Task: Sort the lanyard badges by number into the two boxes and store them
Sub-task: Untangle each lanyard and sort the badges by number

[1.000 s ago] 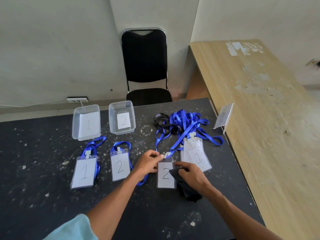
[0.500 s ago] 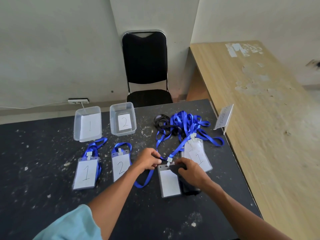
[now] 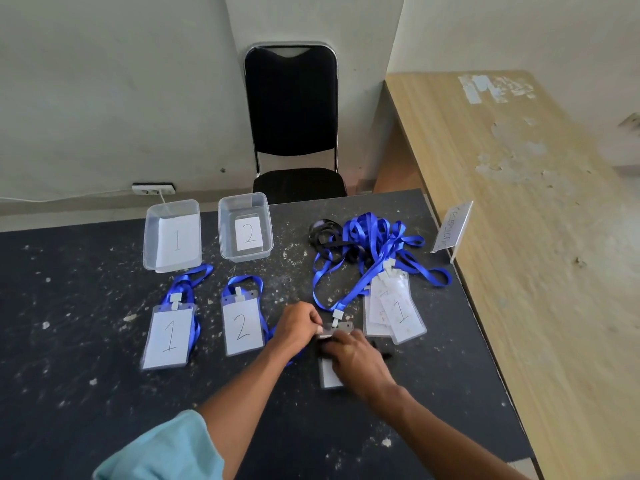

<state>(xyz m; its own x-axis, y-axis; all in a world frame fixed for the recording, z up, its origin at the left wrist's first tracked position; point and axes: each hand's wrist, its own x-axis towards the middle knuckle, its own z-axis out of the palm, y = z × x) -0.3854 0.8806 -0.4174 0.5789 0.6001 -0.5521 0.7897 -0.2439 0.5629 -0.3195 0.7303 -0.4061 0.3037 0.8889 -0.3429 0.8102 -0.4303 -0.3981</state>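
Badge [image 3: 330, 375] number hidden under the blurred hands [image 3: 353, 355].

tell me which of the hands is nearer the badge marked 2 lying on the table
Left. The left hand sits just right of the badge marked 2, nearly at its edge; the right hand is farther right, beyond the left.

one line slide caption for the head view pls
Both hands work a badge beside sorted badges and boxes 1 and 2.

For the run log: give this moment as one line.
left hand: pinching top of badge holder | right hand: covering it, number hidden | laid out: badge 1, badge 2 | box 1, box 2: no lanyards inside
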